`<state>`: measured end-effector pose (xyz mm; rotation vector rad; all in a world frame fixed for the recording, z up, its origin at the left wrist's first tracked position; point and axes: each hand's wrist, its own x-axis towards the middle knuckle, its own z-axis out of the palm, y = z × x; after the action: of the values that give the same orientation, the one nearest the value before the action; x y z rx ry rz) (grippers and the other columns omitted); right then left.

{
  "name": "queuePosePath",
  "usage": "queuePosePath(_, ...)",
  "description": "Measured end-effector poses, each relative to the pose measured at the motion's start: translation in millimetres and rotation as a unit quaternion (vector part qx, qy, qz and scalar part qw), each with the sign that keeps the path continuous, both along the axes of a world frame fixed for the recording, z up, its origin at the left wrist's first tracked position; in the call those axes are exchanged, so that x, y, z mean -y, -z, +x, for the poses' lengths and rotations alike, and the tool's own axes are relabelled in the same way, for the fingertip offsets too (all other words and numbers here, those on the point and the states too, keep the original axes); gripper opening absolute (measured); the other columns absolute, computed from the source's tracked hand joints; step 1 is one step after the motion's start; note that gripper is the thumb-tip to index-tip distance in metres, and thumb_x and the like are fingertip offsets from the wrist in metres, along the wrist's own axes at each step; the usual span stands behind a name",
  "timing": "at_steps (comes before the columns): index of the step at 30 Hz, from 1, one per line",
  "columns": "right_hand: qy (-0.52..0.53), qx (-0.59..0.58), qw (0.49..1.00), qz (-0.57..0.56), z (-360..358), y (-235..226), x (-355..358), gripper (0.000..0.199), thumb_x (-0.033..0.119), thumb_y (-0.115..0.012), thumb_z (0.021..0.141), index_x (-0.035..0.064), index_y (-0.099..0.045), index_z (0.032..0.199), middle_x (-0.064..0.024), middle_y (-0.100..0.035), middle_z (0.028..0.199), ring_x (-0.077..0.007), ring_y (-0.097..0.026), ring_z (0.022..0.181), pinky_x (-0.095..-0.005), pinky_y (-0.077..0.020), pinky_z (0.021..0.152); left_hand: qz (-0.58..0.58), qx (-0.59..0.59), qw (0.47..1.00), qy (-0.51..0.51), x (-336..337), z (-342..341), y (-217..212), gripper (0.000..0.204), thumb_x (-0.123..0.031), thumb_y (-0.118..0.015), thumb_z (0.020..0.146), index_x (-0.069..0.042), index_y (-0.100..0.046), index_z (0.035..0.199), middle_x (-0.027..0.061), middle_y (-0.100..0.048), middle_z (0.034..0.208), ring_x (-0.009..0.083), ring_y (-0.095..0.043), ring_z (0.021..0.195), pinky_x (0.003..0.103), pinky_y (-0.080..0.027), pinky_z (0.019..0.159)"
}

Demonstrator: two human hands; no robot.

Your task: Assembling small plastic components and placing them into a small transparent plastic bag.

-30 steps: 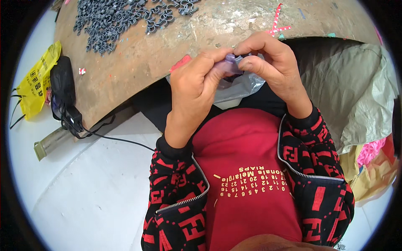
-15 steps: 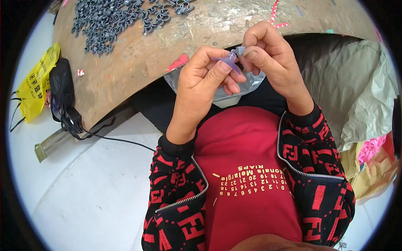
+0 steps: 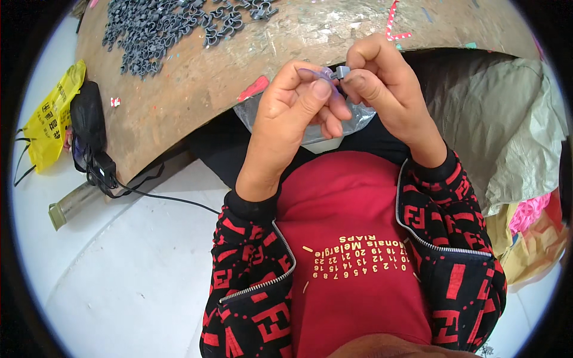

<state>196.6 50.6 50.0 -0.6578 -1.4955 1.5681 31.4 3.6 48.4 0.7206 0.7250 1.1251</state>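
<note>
Between the thumb and fingers of my left hand [image 3: 295, 101] is a translucent purple suction cup [image 3: 316, 74], its knob facing right. My right hand [image 3: 382, 80] pinches a small grey plastic clip [image 3: 341, 72] by its right side. Clip and suction cup touch at the knob; whether they are joined I cannot tell. Both hands are raised over my lap at the table's near edge. Part of the cup is hidden behind my left thumb and fingers.
A pile of grey plastic clips [image 3: 152, 36] covers the far left of the worn wooden table [image 3: 179, 89]. Red scraps [image 3: 253, 88] lie near its edge. A clear plastic bag [image 3: 358, 122] is below my hands. A yellow bag [image 3: 57, 119] and black pouch [image 3: 89, 119] are at left, a grey-green sheet [image 3: 507, 125] at right.
The suction cup has tilted in my left hand, and its rim now looks thinner. More of the grey clip shows at the knob. My hands have barely shifted.
</note>
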Motion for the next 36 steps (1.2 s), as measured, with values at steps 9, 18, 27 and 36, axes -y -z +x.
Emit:
queuePosePath(9, -0.02, 0.021, 1.0, -0.003, 3.3, -3.0, 0.6, 0.013, 0.016, -0.047, 0.093, 0.0044, -0.041, 0.09, 0.0007, -0.041, 0.068, -0.0044, -0.036, 0.054, -0.0181, -0.0278, 0.048, 0.115, -0.237, 0.956, -0.128, 4.5, -1.0, -3.5, 0.017, -0.008, -0.057, 0.087, 0.002, -0.059, 0.101, 0.0089, -0.064, 0.083, 0.0093, -0.055, 0.064, 0.02, -0.045, 0.06)
queuePosePath(18, -0.026, -0.007, 1.0, -0.004, -2.3, -4.8, 2.4, 0.015, 0.017, -0.048, 0.093, 0.0045, -0.041, 0.089, 0.0018, -0.041, 0.068, -0.0039, -0.036, 0.056, -0.0177, -0.0271, 0.048, 0.12, -0.24, 0.955, -0.129, 5.9, 0.5, 0.3, 0.014, -0.004, -0.058, 0.085, 0.002, -0.06, 0.097, 0.0066, -0.063, 0.077, 0.0069, -0.055, 0.061, 0.019, -0.046, 0.055)
queuePosePath(27, -0.103, -0.015, 0.992, -0.066, 3.1, -2.0, -5.3, 0.022, 0.026, -0.047, 0.094, 0.0058, -0.041, 0.087, 0.0009, -0.044, 0.064, -0.0029, -0.036, 0.053, -0.017, -0.0266, 0.047, 0.08, -0.147, 0.983, -0.075, 3.2, -5.0, 1.8, 0.016, -0.012, -0.056, 0.089, 0.001, -0.059, 0.098, 0.0052, -0.061, 0.075, 0.0059, -0.052, 0.061, 0.018, -0.041, 0.055)
queuePosePath(36, -0.137, -0.005, 0.989, -0.058, 5.3, 1.7, -8.6, 0.019, 0.025, -0.046, 0.094, 0.0068, -0.045, 0.089, 0.0034, -0.045, 0.065, -0.0025, -0.037, 0.056, -0.0169, -0.0296, 0.048, 0.063, -0.147, 0.985, -0.061, 2.4, -6.0, 3.5, 0.016, -0.014, -0.055, 0.089, 0.0, -0.058, 0.096, 0.0039, -0.06, 0.074, 0.0056, -0.05, 0.06, 0.017, -0.04, 0.055)
